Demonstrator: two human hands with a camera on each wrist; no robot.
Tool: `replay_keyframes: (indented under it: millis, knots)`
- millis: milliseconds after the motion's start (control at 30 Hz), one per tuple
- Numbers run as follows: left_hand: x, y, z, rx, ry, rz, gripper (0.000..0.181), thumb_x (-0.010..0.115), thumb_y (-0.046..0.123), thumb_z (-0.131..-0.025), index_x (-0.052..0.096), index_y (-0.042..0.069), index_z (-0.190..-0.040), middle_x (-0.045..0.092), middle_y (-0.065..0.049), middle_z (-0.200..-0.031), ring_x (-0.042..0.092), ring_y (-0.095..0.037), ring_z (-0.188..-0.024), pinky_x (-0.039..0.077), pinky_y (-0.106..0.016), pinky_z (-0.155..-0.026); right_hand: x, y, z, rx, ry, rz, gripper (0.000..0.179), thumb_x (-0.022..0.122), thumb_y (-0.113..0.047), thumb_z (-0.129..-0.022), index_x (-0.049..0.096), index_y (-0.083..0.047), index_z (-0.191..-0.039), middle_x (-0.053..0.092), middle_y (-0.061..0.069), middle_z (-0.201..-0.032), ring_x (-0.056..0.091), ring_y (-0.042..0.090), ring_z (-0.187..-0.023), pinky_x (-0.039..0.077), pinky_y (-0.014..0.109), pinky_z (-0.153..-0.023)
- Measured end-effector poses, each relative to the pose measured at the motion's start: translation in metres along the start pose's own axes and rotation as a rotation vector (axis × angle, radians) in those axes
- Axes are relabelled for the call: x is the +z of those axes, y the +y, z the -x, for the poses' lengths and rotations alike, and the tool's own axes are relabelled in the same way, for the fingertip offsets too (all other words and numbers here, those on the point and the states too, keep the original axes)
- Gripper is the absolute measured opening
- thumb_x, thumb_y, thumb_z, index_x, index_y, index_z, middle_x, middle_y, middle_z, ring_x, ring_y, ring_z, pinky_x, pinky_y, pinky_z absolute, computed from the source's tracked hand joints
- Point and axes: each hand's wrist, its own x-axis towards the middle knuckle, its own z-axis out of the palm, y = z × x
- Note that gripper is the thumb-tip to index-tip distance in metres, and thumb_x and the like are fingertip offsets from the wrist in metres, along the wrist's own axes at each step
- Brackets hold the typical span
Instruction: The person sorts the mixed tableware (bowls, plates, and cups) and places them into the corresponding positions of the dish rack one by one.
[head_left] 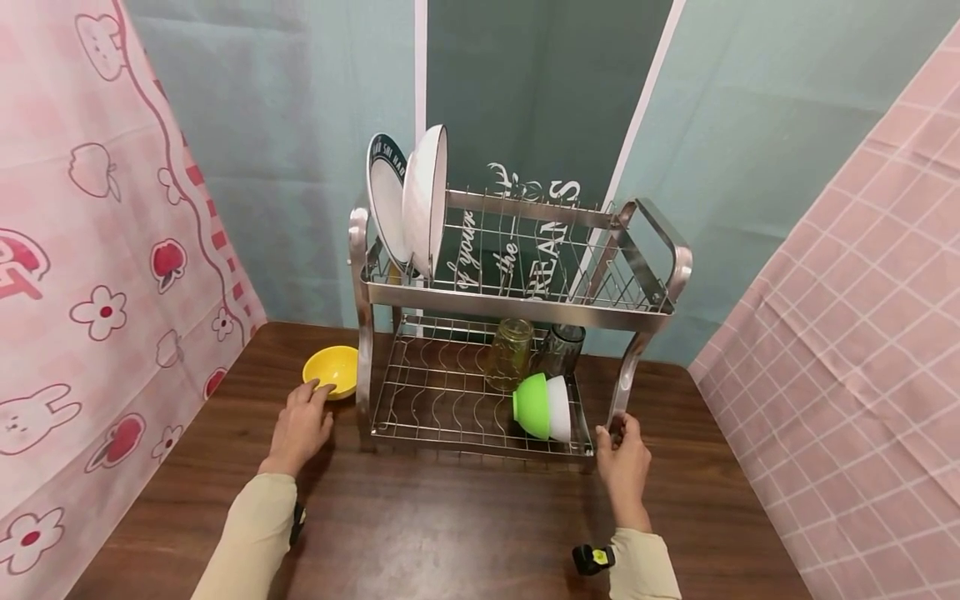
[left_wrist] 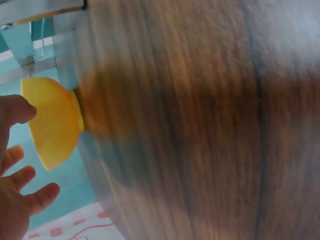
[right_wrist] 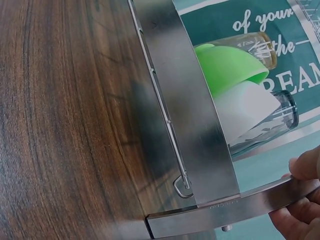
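Observation:
A yellow bowl (head_left: 331, 372) stands upright on the table, left of the metal dish rack (head_left: 517, 310). My left hand (head_left: 302, 422) is at its near rim, fingers spread. In the left wrist view the thumb (left_wrist: 22, 110) overlaps the bowl's rim while the other fingers are apart from the bowl. With thumb and curled fingers, my right hand (head_left: 626, 463) grips the rack's right front leg (right_wrist: 260, 199). On the lower tier, a green bowl (head_left: 531, 407) and a white bowl (head_left: 558, 408) stand on edge, nested together, near that leg.
Behind the bowls are a yellowish glass (head_left: 510, 354) and a dark glass (head_left: 562, 348). The upper tier holds a dark-rimmed plate (head_left: 386, 196) and a white bowl (head_left: 425, 200) on edge at its left end. Curtains (head_left: 847, 275) surround the wooden table (head_left: 442, 533).

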Motion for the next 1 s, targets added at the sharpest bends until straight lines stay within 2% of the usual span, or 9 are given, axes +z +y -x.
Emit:
replay_keyframes:
  millis: [333,600,867,1000]
  knots:
    - [0.007,-0.012,-0.002,0.109,0.115,-0.009,0.043,0.070,-0.006,-0.071,0.056,-0.007,-0.113,0.050,-0.031,-0.113,0.044,-0.051,-0.106,0.040,-0.061,-0.078,-0.002,-0.003,0.000,-0.027,-0.011,-0.002,0.031,0.068,-0.001,-0.082,0.054,0.003,-0.109,0.062,0.020,-0.081,0.059,0.034,-0.069,0.045,0.049,-0.064]
    - [0.014,-0.016,-0.005,0.142,0.096,-0.003,0.041,0.068,-0.008,-0.071,0.057,-0.007,-0.111,0.050,-0.030,-0.113,0.042,-0.050,-0.108,0.039,-0.059,-0.083,-0.002,-0.001,0.002,-0.035,0.001,-0.004,0.029,0.068,-0.001,-0.081,0.055,0.003,-0.106,0.061,0.018,-0.076,0.058,0.033,-0.066,0.044,0.049,-0.062]
    - [0.021,-0.018,-0.006,0.231,0.151,-0.023,0.041,0.071,-0.011,-0.066,0.058,-0.005,-0.105,0.053,-0.027,-0.100,0.046,-0.048,-0.101,0.044,-0.056,-0.077,-0.001,0.002,-0.002,-0.056,0.023,-0.006,0.030,0.069,-0.002,-0.080,0.054,0.003,-0.106,0.062,0.018,-0.074,0.058,0.033,-0.064,0.044,0.049,-0.062]
    - [0.022,-0.017,-0.007,0.224,0.165,-0.003,0.038,0.070,-0.012,-0.065,0.058,-0.006,-0.101,0.049,-0.024,-0.092,0.046,-0.047,-0.094,0.044,-0.054,-0.074,0.000,0.002,-0.001,-0.035,0.006,0.006,0.029,0.068,-0.004,-0.081,0.054,0.002,-0.106,0.063,0.018,-0.075,0.058,0.033,-0.065,0.043,0.049,-0.063]
